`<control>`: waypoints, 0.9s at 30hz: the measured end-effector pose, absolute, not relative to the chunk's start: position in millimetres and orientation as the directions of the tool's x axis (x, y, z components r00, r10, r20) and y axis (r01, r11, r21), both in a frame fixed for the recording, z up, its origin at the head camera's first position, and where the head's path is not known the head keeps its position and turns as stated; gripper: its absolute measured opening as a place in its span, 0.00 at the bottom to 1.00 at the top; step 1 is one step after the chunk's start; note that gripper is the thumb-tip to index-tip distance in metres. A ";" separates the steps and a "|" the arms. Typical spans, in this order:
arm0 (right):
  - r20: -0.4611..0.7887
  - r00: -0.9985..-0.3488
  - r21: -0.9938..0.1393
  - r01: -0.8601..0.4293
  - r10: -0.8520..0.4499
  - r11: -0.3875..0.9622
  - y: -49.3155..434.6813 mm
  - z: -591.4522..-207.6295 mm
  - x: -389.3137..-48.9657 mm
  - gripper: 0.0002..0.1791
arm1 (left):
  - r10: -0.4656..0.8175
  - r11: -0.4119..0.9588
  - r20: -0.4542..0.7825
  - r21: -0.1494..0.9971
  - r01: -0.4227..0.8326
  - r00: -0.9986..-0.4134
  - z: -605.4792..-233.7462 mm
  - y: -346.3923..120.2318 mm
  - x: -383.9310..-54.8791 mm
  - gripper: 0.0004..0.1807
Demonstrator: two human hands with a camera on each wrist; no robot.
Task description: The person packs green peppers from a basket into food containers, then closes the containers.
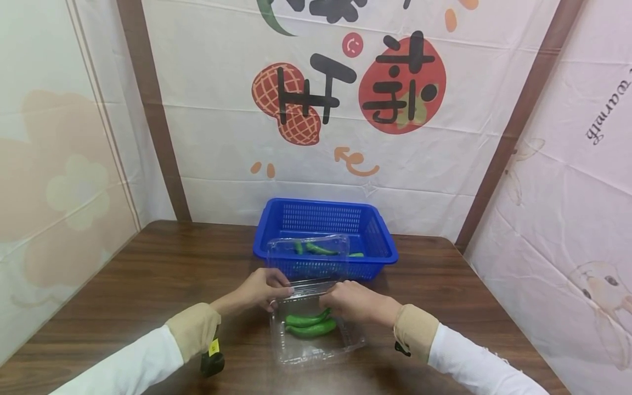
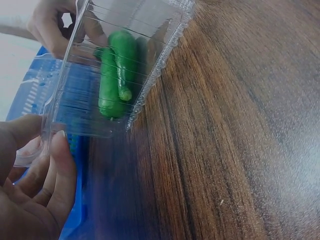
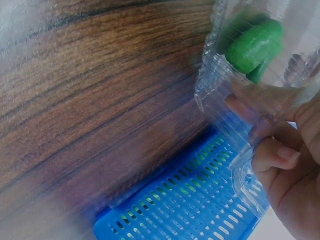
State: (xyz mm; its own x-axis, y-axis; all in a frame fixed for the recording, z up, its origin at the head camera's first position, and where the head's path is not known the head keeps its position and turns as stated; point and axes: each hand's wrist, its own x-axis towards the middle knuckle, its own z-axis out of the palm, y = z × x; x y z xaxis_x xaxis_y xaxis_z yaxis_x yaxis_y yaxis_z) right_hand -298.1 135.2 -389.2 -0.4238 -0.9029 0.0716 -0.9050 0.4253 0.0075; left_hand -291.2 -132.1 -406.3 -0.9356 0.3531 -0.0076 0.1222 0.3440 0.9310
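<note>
A clear plastic clamshell box stands on the table with its hinged lid raised at the far side. Two green peppers lie side by side in its base. My left hand pinches the back left edge between thumb and fingers, near the hinge; the left wrist view shows the rim between them. At the back right, my right hand grips the edge. In the right wrist view its curled fingers are at the rim, and one finger reaches towards the peppers.
Just behind the box is a blue slotted basket with several green peppers inside, seen partly through the raised lid. A brown wood-grain table carries everything. Printed cloth walls close off the back and sides.
</note>
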 end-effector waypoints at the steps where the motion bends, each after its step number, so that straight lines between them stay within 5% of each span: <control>1: 0.067 -0.426 -0.001 -0.904 -0.902 0.427 135.1 -388.7 -298.1 0.10 | 0.354 0.341 -0.007 0.932 0.122 -0.935 -406.4 -132.2 -291.2 0.13; 27: 0.098 -0.463 -0.044 -0.886 -0.881 0.461 137.6 -379.5 -295.1 0.04 | 0.362 0.326 0.003 0.936 0.129 -0.932 -408.5 -133.6 -291.6 0.14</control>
State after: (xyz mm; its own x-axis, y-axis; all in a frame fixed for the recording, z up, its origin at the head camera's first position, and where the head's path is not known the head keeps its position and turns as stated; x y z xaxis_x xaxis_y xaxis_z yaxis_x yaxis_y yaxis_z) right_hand -295.1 137.6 -379.5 -0.4632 -0.8808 0.0982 -0.8862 0.4611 -0.0444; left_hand -291.6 -133.6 -408.5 -0.9321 0.3621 0.0026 0.1294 0.3262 0.9364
